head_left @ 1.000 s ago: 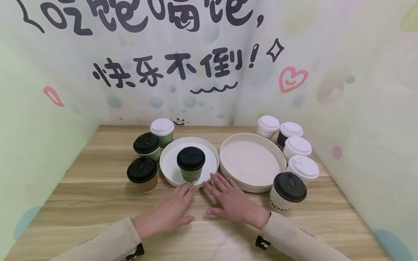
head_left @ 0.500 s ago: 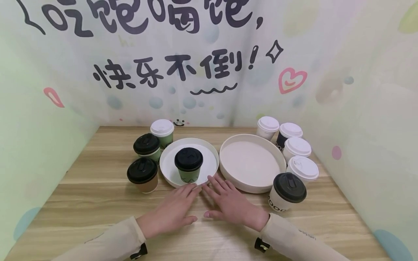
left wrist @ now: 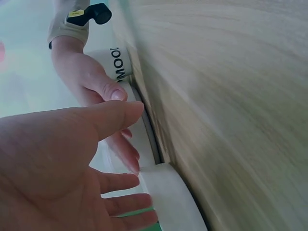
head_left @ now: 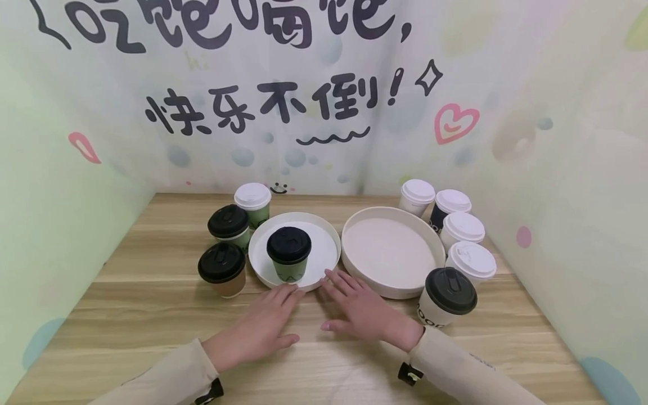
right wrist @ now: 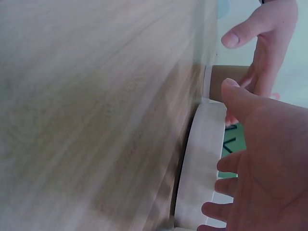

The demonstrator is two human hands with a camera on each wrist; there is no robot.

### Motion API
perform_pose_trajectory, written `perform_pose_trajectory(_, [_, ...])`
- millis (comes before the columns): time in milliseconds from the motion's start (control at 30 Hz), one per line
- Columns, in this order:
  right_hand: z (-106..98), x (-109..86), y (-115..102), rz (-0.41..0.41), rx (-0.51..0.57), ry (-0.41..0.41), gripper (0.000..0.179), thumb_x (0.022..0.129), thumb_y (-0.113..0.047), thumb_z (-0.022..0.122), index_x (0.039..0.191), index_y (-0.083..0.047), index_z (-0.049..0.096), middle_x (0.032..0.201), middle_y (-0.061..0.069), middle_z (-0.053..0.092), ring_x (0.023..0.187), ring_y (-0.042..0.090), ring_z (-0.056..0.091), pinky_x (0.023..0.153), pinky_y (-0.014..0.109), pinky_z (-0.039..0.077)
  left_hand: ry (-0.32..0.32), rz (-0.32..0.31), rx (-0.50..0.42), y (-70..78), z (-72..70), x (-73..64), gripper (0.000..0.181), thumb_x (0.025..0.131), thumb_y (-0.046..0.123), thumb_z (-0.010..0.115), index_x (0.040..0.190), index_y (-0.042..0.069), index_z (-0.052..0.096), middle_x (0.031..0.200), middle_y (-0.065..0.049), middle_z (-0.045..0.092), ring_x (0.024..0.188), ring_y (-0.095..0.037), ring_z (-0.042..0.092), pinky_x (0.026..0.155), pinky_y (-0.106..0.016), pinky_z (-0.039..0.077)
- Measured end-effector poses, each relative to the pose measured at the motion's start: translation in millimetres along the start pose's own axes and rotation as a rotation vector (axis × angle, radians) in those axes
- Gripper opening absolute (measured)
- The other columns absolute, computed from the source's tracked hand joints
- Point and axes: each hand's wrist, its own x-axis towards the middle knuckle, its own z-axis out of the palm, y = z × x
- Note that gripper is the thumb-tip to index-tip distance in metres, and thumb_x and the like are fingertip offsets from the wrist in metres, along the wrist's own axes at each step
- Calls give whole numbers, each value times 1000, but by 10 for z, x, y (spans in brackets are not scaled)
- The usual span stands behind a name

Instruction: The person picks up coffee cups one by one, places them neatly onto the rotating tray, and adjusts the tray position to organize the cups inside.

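Observation:
A green paper cup with a black lid point(head_left: 289, 253) stands upright on the left round white tray point(head_left: 326, 250). At that tray's front rim, my left hand point(head_left: 258, 326) lies with fingers extended and thumb apart. My right hand point(head_left: 360, 306) reaches to the rim's front right, its fingers likewise straight. Neither hand grips anything. The left wrist view has the fingertips right at the tray's wall point(left wrist: 173, 199). In the right wrist view, part of the green cup point(right wrist: 233, 139) shows behind the tray wall point(right wrist: 201, 154), beyond the fingers.
Beside it sits a second round tray point(head_left: 390, 247), cream coloured. Left of the trays stand a brown cup point(head_left: 230, 286), a green one point(head_left: 240, 239) and a white-lidded one point(head_left: 259, 214). Several lidded cups line the right side, a black-lidded white cup point(head_left: 436, 309) nearest. A printed backdrop point(head_left: 324, 163) rises behind.
The green cup has shifted a little to the left on the white tray. Both hands stay at the rim with only slight movement; the other cups and the trays keep their places.

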Motion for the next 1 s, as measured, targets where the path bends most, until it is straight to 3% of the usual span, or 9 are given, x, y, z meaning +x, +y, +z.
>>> perform_pose_trajectory(200, [-8,19,39,8,1,16,87,93,-61,52,157,-11,24,166,14,19,151,36,25,121,54,27,-13,-30,8,-23,-48,-36,79,81,38,79,141,-1,45,139,-24,50,133,-39,48,110,-53,42])
perform_pose_trajectory(367, [-5,22,22,0,-3,26,88,93,-62,52,157,-10,24,166,15,19,151,37,25,120,55,29,-3,-16,47,-15,-55,-19,79,81,41,78,139,-2,46,136,-23,51,130,-37,50,108,-51,44])
perform_pose_trajectory(633, [6,36,-62,-17,-7,17,86,93,-62,52,157,-11,27,165,14,22,152,38,24,118,59,29,-101,-13,52,95,-40,89,82,85,46,73,145,-2,43,150,-22,43,140,-36,43,115,-51,39])
perform_pose_trajectory(1000, [-1,49,-131,-48,-30,13,87,92,-64,52,157,-13,28,165,11,23,152,37,24,119,57,29,-132,4,123,164,-73,127,86,86,49,70,147,-5,40,152,-21,43,142,-35,41,117,-48,37])
